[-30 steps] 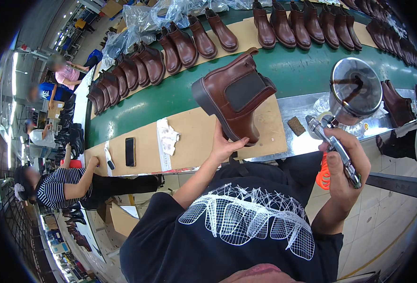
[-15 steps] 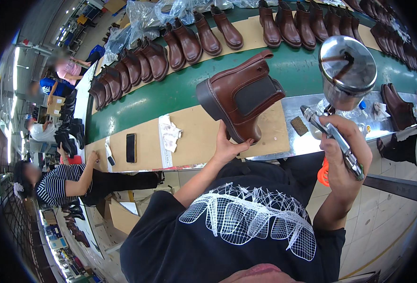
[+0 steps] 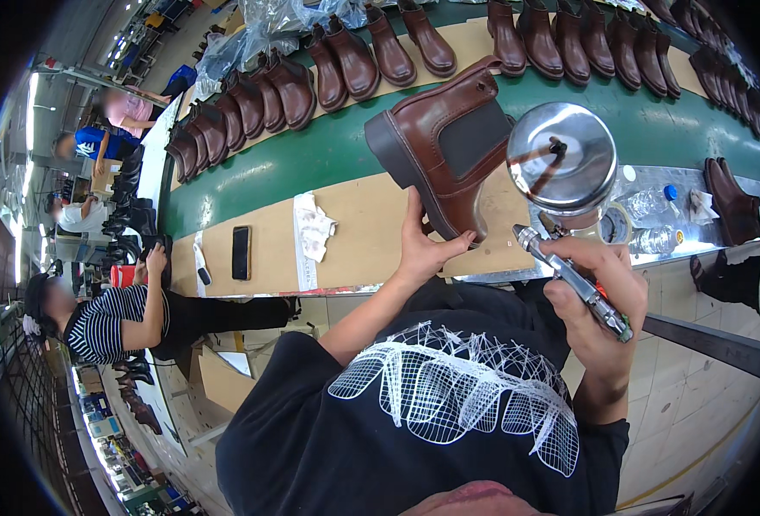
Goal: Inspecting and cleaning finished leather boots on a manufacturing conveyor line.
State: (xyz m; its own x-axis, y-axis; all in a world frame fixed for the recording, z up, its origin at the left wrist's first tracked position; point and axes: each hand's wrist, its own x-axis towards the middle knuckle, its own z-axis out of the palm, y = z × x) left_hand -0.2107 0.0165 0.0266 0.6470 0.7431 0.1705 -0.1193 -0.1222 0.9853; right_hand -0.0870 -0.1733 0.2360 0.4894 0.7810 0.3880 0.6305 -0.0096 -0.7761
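Note:
A brown leather ankle boot [image 3: 432, 129] with dark elastic side panels is held up over the near edge of the bench. My left hand [image 3: 429, 251] grips it around the toe, so the toe points toward me and the dark sole faces left. In my right hand [image 3: 608, 288] is a metal spray gun [image 3: 579, 291] with a shiny round cup [image 3: 562, 159] on top, streaked brown. The gun's nozzle points left toward the boot, apart from it. The cup hides part of the boot's right side from view.
Rows of brown boots [image 3: 346, 64] line the far side of the green bench [image 3: 346, 146]. On the near cardboard lie a phone [image 3: 241, 253] and a stained white cloth [image 3: 314, 228]. Clear bottles [image 3: 646, 206] stand at right. A person in stripes [image 3: 122, 322] works at left.
My right hand has brought the spray gun left, closer to the boot. The boot has tilted slightly in my left hand. The striped-shirt person's hands have moved to a dark shoe.

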